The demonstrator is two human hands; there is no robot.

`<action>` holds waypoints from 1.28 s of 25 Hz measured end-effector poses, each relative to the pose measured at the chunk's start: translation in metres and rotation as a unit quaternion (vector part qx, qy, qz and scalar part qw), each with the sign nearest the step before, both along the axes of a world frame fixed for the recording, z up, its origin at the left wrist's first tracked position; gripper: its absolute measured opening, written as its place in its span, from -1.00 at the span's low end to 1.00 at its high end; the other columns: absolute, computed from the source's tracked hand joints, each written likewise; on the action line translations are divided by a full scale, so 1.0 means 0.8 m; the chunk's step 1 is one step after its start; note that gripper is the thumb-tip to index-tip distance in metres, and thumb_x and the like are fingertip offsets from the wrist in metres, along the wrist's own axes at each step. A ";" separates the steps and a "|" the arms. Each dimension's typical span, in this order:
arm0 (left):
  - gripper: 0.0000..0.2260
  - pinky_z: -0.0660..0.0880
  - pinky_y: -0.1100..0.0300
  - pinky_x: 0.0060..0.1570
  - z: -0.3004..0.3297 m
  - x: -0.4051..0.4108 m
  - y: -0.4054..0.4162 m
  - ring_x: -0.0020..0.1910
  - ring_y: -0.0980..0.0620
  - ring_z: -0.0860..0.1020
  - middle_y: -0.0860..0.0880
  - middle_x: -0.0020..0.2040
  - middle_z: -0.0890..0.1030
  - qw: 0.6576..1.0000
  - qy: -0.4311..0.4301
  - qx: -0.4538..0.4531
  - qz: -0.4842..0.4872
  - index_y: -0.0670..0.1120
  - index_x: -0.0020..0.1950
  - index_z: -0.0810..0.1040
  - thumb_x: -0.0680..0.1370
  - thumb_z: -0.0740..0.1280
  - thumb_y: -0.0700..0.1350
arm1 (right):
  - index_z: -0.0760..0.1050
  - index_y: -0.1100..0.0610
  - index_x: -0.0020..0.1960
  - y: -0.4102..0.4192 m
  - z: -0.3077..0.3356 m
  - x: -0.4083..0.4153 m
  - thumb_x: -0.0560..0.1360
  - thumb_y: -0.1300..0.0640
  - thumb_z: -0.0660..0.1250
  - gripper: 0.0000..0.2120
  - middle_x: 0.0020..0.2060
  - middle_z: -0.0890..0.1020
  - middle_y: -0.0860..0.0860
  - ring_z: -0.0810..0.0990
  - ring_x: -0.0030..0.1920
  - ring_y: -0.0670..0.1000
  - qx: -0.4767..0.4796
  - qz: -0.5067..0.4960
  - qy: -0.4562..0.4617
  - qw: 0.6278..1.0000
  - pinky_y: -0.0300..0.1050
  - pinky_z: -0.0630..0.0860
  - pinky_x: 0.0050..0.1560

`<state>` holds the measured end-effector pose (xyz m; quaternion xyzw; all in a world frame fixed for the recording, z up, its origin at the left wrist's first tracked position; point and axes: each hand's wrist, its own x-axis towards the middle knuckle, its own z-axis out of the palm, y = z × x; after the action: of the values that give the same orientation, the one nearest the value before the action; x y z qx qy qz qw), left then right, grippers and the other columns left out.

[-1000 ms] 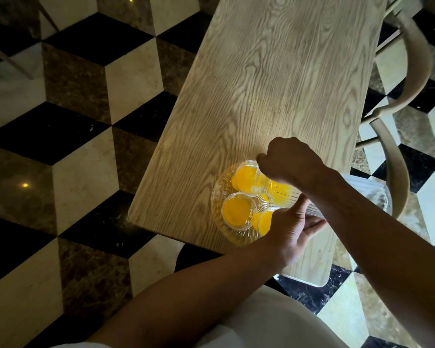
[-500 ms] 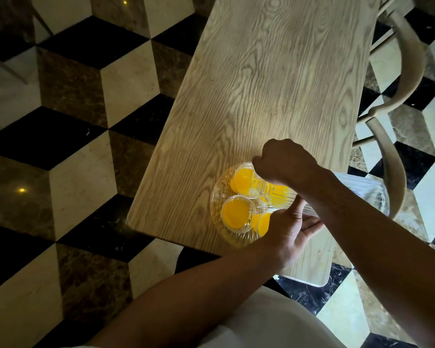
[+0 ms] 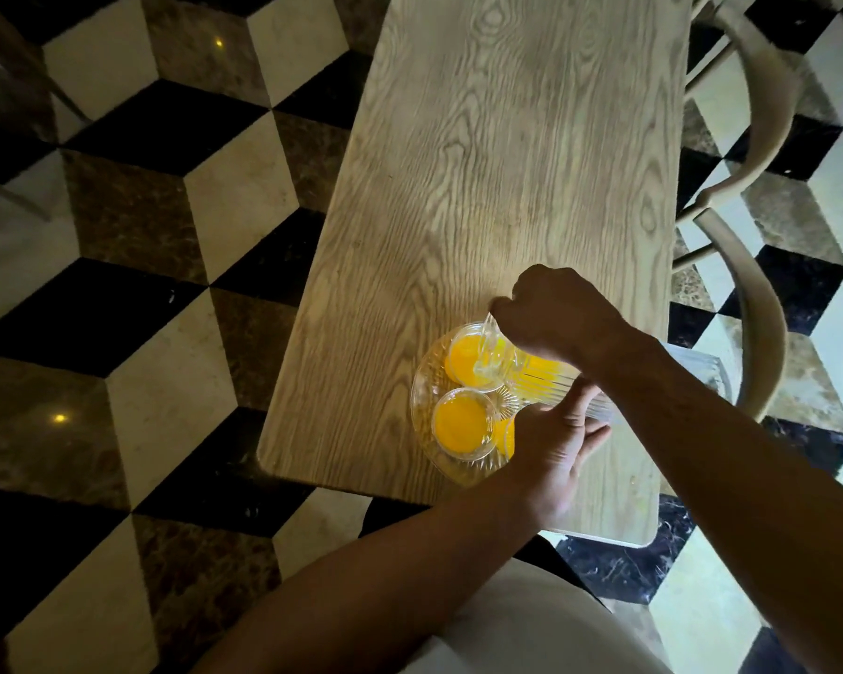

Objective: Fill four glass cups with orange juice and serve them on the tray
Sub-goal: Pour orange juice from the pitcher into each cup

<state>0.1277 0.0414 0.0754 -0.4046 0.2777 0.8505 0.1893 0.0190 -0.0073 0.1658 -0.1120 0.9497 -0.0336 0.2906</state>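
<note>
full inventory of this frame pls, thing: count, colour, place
table: 1, pale wood, centre
tray: 1, clear glass, near end of the table
cups of juice: 3 seen, clear with orange fill, on the tray; a fourth cannot be told
pitcher: 1, clear ribbed, juice inside, tilted over the tray
chairs: 2, pale wood, right of the table
floor: black, cream and brown tiles
right hand: grips the pitcher's handle
left hand: supports the pitcher's body
</note>
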 end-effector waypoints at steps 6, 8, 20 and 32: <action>-0.22 0.70 0.02 0.13 0.003 0.009 -0.009 -0.14 0.02 0.69 0.02 -0.31 0.61 0.989 0.028 -0.132 -0.054 -0.07 -0.26 0.65 -0.19 0.62 0.48 | 0.56 0.27 -0.02 0.037 0.031 0.002 0.63 0.09 0.20 -0.73 -0.13 0.61 0.15 0.61 -0.03 0.22 -0.099 -0.066 0.020 0.993 -0.05 0.46 -0.11; -0.21 0.67 -0.05 0.23 0.000 0.014 -0.011 -0.10 0.06 0.70 0.10 -0.26 0.65 0.979 0.039 -0.183 -0.082 -0.20 -0.06 0.71 0.00 0.69 0.38 | 0.55 0.23 0.19 0.056 0.043 0.010 0.63 0.17 0.20 -0.76 -0.05 0.64 0.16 0.62 0.05 0.25 -0.125 -0.092 0.033 0.987 -0.05 0.47 -0.12; -0.42 0.24 0.31 -0.48 0.059 0.107 -0.005 -0.35 0.02 0.29 0.05 -0.40 0.32 0.877 0.145 -0.357 -0.288 -0.06 -0.30 0.30 0.35 0.66 0.21 | 0.63 0.21 -0.25 0.150 0.106 0.165 0.58 0.02 0.33 -0.66 -0.63 0.53 -0.22 0.46 -0.55 -0.23 -0.310 -0.393 0.118 0.858 -0.18 0.36 -0.28; -0.43 0.40 0.13 -0.28 0.077 0.291 -0.141 -0.41 0.08 0.37 0.11 -0.40 0.38 0.778 0.219 -0.479 -0.342 0.01 -0.34 0.31 0.31 0.64 0.30 | 0.63 0.08 -0.39 0.064 0.100 0.393 0.49 -0.09 0.34 -0.64 -0.56 0.50 -0.05 0.46 -0.42 0.00 -0.429 -0.457 0.176 0.759 0.02 0.38 -0.21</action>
<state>0.3606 -0.0713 0.1366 -0.1242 0.8035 0.5525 0.1833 0.3335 0.0439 0.2459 0.2178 0.8088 -0.5462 -0.0100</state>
